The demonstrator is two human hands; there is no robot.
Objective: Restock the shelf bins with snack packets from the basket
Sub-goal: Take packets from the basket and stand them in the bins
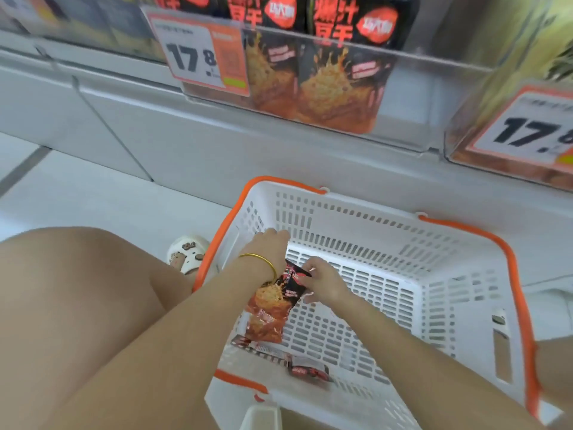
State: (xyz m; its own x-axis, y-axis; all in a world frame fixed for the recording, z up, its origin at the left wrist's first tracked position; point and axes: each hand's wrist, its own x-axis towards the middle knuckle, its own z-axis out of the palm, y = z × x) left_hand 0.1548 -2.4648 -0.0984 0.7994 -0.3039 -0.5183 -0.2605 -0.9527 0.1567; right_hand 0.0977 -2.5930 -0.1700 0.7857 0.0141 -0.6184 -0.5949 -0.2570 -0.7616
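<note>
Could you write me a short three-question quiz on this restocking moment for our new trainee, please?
1. True or false: the white basket with orange handles is full to the brim.
2. Which hand grips the top of the raised snack packet? A) left B) right C) neither
3. Fill in: the big digits on the price tag on the clear shelf bin read ____.

Key
1. False: only a few packets lie on its floor.
2. B; the left hand, with a gold bangle, sits beside the packet, grip unclear.
3. 17
</note>
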